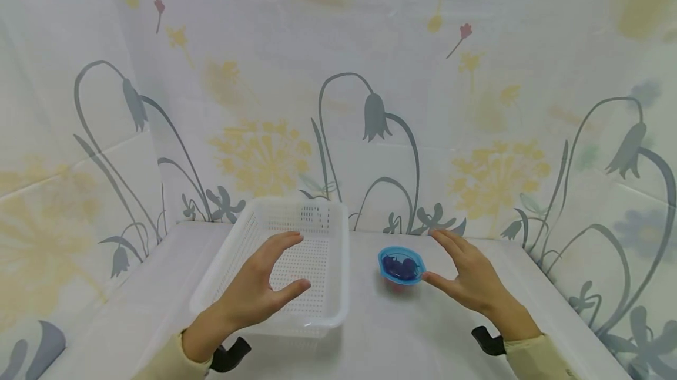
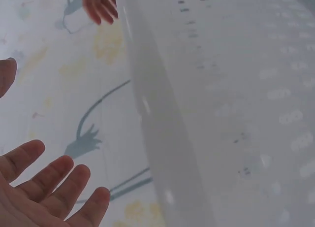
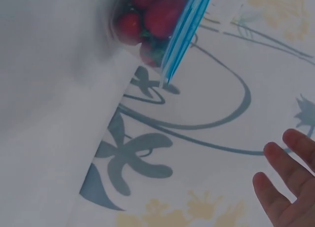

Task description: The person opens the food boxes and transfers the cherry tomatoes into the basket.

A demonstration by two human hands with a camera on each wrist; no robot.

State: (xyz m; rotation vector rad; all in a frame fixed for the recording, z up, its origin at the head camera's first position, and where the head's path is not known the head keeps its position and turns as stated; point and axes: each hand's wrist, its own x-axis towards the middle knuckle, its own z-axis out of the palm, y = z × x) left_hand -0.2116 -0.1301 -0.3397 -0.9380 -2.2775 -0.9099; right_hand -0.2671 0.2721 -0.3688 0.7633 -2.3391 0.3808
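Observation:
A small clear tub [image 1: 401,265] with a blue lid [image 3: 186,35] stands on the white table. Red fruits with green leaves [image 3: 165,16] show through its side in the right wrist view. My right hand [image 1: 468,277] is just right of the tub, fingers spread and relaxed, the thumb tip right at the lid's rim in the head view. Over the left part of a white perforated plastic basket [image 1: 338,274], my left hand [image 1: 254,286] hovers with thumb and fingers apart, holding nothing. The basket's wall [image 2: 167,138] fills much of the left wrist view.
The basket takes up the table's left-centre, with the tub to its right. White cloth walls [image 1: 275,45] printed with grey and yellow flowers rise behind and at both sides. Pale tabletop [image 1: 391,339] shows in front of the tub.

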